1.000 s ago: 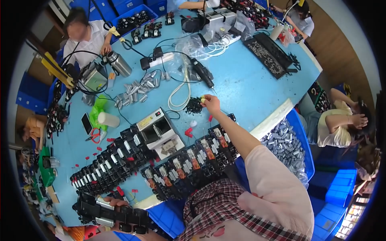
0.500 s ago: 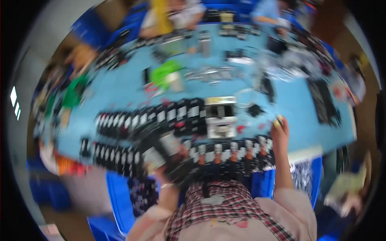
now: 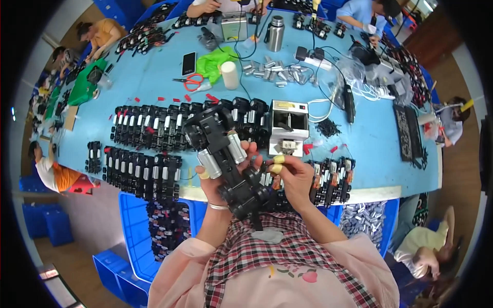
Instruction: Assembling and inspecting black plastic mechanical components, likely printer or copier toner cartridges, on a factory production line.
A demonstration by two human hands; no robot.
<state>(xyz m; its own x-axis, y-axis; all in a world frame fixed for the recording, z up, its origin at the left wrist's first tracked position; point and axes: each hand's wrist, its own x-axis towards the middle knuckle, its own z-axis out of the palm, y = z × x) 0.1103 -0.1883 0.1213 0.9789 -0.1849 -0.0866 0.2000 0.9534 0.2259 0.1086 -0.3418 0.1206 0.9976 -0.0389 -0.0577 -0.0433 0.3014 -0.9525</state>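
My left hand [image 3: 222, 180] holds a long black plastic frame [image 3: 224, 156] with two silver cylindrical cells clipped into it, raised close in front of my chest. My right hand [image 3: 294, 174], with yellow finger cots on two fingertips, pinches a small part against the frame's right side. Below both hands, rows of the same black frames with cells [image 3: 149, 128] lie on the blue table [image 3: 370, 138].
A small grey box machine [image 3: 288, 123] stands just beyond my hands. Red scissors [image 3: 191, 81], a phone [image 3: 188, 63], a green bag [image 3: 214, 60], loose silver cells [image 3: 277, 72] and cables lie farther back. Blue bins [image 3: 138, 231] sit under the table edge. Other people sit around the table.
My right hand has come back from reaching far across the table to a pile of small black parts. The left hand has lifted a black frame, and both hands now meet on it.
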